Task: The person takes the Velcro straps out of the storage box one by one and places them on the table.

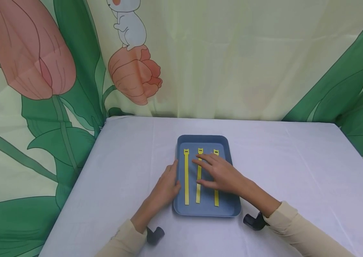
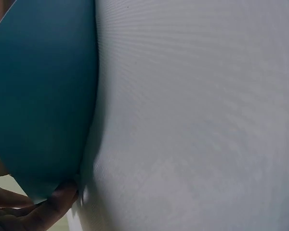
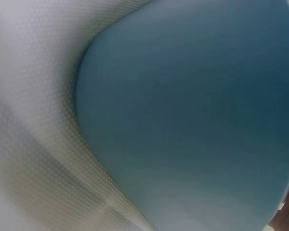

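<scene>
A blue rectangular tray (image 1: 207, 211) holds three yellow hook-and-loop cable ties laid lengthwise, slotted heads at the far end. The left cable tie (image 1: 186, 178) shows in full. Spread fingers of my right hand (image 1: 221, 175) reach over the middle cable tie (image 1: 198, 194), and that hand covers the midsection of the right cable tie (image 1: 216, 199). Nothing shows between its thumb and fingers. My left hand (image 1: 167, 184) rests along the tray's left side, its thumb at the rim. In the left wrist view, fingertips (image 2: 62, 195) touch the tray's outer wall (image 2: 43, 96).
A white cloth covers the table (image 1: 297, 171) under the tray. Behind it hangs a curtain (image 1: 233, 64) printed with tulips and a white animal. A black wrist camera (image 1: 254, 221) sits below the right wrist, and another camera (image 1: 155, 235) below the left.
</scene>
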The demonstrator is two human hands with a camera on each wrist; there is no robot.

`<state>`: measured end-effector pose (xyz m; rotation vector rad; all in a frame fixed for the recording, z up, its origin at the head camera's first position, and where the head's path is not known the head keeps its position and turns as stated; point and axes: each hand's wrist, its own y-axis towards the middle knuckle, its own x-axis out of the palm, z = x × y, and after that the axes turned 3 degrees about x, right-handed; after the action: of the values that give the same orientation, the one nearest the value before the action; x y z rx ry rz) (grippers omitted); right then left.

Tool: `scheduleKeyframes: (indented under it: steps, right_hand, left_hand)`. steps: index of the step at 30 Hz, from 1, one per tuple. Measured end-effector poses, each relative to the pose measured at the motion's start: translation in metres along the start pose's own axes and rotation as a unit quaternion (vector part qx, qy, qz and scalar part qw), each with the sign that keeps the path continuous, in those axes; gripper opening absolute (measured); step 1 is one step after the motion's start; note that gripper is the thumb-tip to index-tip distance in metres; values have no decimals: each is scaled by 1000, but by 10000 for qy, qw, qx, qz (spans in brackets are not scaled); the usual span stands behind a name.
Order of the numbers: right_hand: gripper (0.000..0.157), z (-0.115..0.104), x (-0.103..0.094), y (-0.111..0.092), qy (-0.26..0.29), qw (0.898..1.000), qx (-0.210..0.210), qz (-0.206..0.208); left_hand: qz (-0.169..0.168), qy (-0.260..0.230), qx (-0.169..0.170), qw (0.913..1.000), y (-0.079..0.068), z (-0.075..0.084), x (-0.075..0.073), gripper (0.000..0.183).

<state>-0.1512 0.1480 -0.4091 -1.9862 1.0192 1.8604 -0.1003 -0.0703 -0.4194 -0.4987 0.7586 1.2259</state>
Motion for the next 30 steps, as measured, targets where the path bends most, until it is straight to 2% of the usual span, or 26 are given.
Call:
scheduleKeyframes:
  steps: [11,17,23,30]
  right_hand:
    - [64,1,0,1,-25,9999,-64,114]
    - [64,1,1,4,44,9997,-167,187]
    - [65,1,0,9,95,9998,-141,62]
    - [65,3,1,12,91,9994,-336,78]
  left_hand:
    - [214,-93,142,9996,-1,2,-3,67]
    - [216,-43,101,9997,-1,4,-4,66]
    - [225,-49,55,9997,1,5,-2,66]
    - [203,-173,-62,9996,1,7,0,65]
